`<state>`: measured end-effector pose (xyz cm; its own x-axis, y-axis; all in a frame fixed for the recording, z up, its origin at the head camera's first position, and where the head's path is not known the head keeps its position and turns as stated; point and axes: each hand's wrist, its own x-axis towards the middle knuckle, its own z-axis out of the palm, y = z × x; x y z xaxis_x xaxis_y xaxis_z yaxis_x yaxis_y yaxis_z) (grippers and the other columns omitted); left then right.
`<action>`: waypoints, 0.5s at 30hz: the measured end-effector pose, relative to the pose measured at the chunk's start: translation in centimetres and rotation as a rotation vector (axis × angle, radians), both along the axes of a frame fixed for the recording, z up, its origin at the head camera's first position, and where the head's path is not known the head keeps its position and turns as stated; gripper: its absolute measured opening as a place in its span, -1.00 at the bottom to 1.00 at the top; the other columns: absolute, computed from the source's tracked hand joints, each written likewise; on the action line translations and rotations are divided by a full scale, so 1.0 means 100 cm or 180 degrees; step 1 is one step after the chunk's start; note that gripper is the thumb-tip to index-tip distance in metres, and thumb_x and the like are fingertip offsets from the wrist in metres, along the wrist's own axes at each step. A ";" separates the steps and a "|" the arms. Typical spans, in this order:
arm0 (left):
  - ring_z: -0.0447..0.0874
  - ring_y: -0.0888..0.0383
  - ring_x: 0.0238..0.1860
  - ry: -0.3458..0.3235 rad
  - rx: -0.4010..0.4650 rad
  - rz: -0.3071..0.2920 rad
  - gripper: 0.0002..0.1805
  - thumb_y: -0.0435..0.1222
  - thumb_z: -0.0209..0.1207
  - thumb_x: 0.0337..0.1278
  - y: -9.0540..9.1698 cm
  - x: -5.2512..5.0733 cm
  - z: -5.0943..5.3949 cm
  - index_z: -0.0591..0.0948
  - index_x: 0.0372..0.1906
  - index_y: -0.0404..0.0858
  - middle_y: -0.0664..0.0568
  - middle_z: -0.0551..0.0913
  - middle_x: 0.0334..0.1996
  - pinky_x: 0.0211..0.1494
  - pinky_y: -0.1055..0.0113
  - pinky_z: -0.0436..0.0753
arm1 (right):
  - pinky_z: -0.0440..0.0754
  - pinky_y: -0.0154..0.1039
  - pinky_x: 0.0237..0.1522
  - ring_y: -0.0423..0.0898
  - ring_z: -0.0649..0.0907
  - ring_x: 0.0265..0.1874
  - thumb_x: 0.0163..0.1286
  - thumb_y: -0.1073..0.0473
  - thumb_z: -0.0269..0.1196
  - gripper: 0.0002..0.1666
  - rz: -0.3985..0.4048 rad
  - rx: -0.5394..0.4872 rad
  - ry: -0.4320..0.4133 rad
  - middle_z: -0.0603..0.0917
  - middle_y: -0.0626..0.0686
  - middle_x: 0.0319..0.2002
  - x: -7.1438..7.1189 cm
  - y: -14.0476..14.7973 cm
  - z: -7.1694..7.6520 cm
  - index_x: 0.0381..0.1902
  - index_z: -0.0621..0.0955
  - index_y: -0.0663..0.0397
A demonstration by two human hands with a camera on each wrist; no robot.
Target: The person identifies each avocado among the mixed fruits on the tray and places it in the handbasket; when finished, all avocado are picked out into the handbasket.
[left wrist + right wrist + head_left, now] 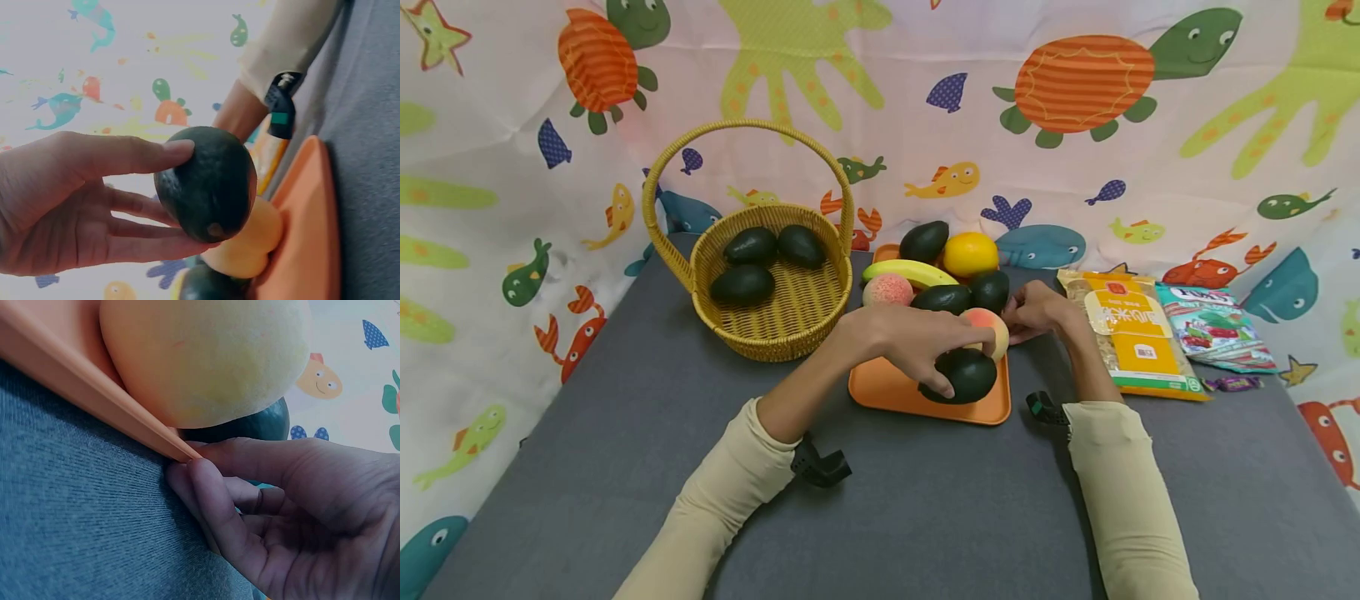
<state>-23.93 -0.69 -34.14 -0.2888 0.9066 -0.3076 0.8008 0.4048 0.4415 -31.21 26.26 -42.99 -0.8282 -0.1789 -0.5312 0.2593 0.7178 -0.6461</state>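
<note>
My left hand (917, 337) grips a dark green avocado (964, 377) above the front of the orange tray (887, 383); in the left wrist view the thumb lies on one side of the avocado (209, 184) and fingers on the other. With thumb and fingers, my right hand (287, 500) pinches the rim of the tray (119, 403) at its right side. Close by that hand, a peach (206, 356) sits in the tray. Further back in it are a second peach (887, 290), a banana (912, 272), a yellow lemon-like fruit (970, 254) and several avocados (942, 298).
A yellow wicker basket (775, 346) with a tall handle holds three avocados (743, 285) at the left. To the right lie a yellow food packet (1138, 333), a teal packet (1213, 327) and a purple-wrapped candy (1234, 383). A patterned cloth (880, 167) hangs behind the grey table (925, 517).
</note>
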 end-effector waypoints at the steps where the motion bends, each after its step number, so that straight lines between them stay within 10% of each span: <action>1: 0.53 0.15 0.19 -0.0019 0.0031 0.0014 -0.30 -0.05 0.39 0.31 -0.002 0.000 0.002 0.35 0.43 -0.07 0.06 0.56 0.27 0.38 0.26 0.56 | 0.80 -0.29 -0.32 -0.20 0.74 -0.50 0.44 0.27 0.30 -0.83 0.0005 -0.0007 0.0012 0.69 0.01 -0.45 0.000 0.000 0.000 -0.16 0.60 0.33; 15: 0.60 0.12 0.02 0.0129 0.0538 0.0335 -0.34 -0.06 0.41 0.29 -0.040 -0.002 0.035 0.42 0.37 -0.15 0.03 0.59 0.21 0.18 0.26 0.64 | 0.80 -0.30 -0.31 -0.21 0.73 -0.50 0.42 0.26 0.31 -0.79 0.0002 -0.0027 0.0016 0.68 0.00 -0.45 0.002 0.000 0.001 -0.14 0.60 0.34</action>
